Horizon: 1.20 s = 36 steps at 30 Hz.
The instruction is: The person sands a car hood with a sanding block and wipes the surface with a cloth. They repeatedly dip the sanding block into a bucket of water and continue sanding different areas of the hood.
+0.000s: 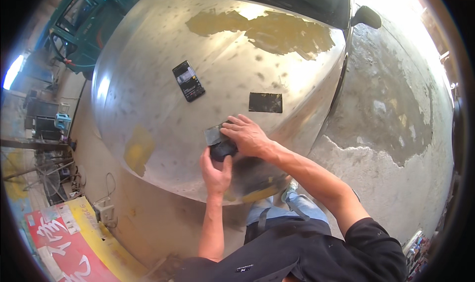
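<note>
Over the sanded, bare-metal car hood (168,138), my left hand (216,174) grips the lower part of a black sanding block (222,150), thumb and fingers on either side. My right hand (247,136) presses its fingers over the upper right of a grey sheet, which looks like sandpaper (213,135), lying against the block. Its fingertips partly hide the sheet and block. A flat dark rectangular sheet (265,102) rests on the hood, up and right of my hands. Farther left lies a phone (188,81) with its screen lit.
Yellowish filler patches (284,34) mark the hood's far part, with another patch (139,150) at its left edge. A side mirror (367,17) juts out at far right. A green vehicle (79,22) stands far left. A red and yellow panel (74,242) lies at lower left.
</note>
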{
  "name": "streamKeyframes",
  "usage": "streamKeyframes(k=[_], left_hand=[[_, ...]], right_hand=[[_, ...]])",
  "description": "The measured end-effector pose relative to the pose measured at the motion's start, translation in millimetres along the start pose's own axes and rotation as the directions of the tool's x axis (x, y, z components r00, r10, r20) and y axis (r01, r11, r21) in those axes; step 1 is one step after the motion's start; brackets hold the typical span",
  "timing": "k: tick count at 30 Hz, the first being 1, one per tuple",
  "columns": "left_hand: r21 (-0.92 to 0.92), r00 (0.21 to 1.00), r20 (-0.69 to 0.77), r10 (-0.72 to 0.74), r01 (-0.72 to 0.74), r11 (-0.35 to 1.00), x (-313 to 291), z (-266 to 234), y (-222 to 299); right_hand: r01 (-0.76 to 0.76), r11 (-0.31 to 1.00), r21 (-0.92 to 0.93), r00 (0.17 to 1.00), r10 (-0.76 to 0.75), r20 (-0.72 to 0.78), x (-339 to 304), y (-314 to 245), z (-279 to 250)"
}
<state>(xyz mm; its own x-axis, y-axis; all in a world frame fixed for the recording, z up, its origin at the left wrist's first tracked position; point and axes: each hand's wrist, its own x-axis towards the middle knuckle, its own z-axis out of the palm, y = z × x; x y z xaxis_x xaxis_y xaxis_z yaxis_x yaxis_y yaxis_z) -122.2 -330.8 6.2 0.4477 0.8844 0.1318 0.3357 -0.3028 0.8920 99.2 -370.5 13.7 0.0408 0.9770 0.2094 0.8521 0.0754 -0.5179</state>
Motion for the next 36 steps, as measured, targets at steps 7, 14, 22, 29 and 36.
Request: streamKeyframes(k=[7,14,22,29,36], left_hand=[[0.414,0.975,0.007,0.222,-0.205,0.887,8.8,3.6,-3.7],[0.022,0.981,-0.033,0.192,-0.192,0.981,-19.8,35.0,42.6],[-0.025,0.750,0.638,0.175,-0.206,0.978,-180.3,186.7,116.8],[0.204,0.143,0.969,-0.201,-0.007,0.979,-348.5,334.1,78.1],[0.375,0.086,0.901,-0.425,0.335,0.864,-529.8,486.9,21.7]], right_hand=[[-0.151,0.907,0.393,0.815,0.339,-0.470,-26.6,-17.1,-30.7],[-0.126,0.026,0.992,0.685,0.726,0.068,-175.6,-1.6,-24.4],[0.108,-0.427,0.898,0.640,0.721,0.266,-411.9,-31.0,-34.8],[-0.283,-0.156,0.946,0.011,0.986,0.166,-643.4,-9.6,23.8],[-0.442,-0.133,0.887,-0.336,0.941,-0.026,-835.0,42.9,82.3]])
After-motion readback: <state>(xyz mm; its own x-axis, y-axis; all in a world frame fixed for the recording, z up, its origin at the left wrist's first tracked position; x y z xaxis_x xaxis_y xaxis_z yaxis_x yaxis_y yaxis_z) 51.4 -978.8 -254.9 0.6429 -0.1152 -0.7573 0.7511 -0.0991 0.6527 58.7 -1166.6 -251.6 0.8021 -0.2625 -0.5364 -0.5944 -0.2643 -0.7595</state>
